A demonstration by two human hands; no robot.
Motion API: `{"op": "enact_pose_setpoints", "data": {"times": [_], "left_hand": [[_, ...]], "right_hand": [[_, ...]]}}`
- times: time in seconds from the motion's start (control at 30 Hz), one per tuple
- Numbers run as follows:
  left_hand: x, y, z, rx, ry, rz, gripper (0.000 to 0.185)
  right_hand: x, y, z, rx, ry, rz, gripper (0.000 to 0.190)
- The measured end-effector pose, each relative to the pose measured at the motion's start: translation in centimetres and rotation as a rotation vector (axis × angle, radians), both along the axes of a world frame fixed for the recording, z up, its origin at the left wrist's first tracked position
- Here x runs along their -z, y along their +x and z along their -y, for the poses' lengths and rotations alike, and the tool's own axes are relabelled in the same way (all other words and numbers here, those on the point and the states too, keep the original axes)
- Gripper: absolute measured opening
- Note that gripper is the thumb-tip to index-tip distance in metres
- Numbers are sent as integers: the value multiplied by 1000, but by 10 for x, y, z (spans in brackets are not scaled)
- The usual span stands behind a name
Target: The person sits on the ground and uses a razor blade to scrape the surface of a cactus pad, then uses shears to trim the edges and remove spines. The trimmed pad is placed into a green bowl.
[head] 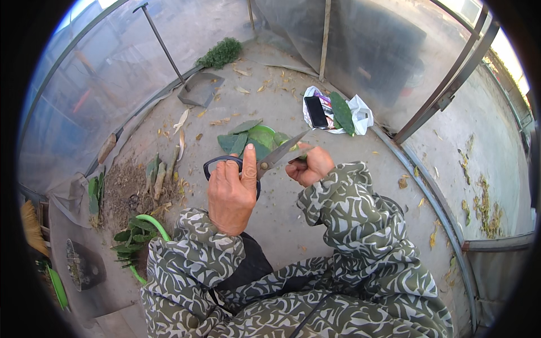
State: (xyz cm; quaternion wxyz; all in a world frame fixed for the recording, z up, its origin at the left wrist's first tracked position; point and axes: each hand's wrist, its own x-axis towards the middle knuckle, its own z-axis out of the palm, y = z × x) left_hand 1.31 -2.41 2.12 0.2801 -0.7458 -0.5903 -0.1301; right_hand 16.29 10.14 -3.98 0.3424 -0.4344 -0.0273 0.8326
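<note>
My left hand [232, 190] grips the dark handles of a pair of scissors [281, 155], its index finger stretched out along them. The blades stand apart and point towards the upper right. My right hand [312, 165] is closed on a small green plant piece [302, 156] by the blades; its shape is mostly hidden. Just beyond my left hand, several flat green cactus pads [233, 143] lie on and around a bright green round container [265, 129]. Part of this pile is hidden behind the scissors and my left hand.
A white plastic bag [361, 113] holds a black phone [315, 112] and a large cactus pad [341, 113]. Left are soil [122, 190] with cut stems [159, 181], a green-rimmed container [154, 224] of pads and a black pot [86, 266]. A long-handled dustpan [200, 89] stands by the plastic sheeting.
</note>
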Motion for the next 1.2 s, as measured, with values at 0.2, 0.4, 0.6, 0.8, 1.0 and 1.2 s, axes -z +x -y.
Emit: {"op": "enact_pose_setpoints", "data": {"times": [0.2, 0.4, 0.6, 0.8, 1.0, 1.2], "left_hand": [[1, 0, 3, 106, -78, 74, 58], [-7, 8, 9, 86, -76, 390, 77], [-14, 20, 12, 21, -131, 361, 82], [-13, 27, 11, -30, -115, 279, 71], [-4, 29, 12, -102, -91, 156, 59], [2, 28, 11, -128, -103, 150, 59]], "right_hand": [[9, 3, -8, 98, 65, -23, 16], [-13, 5, -2, 278, 245, 105, 26], [-28, 9, -1, 356, 308, 177, 26], [-36, 10, 1, 427, 371, 162, 24], [-44, 9, 3, 505, 412, 175, 22], [-47, 8, 1, 547, 424, 197, 22]]}}
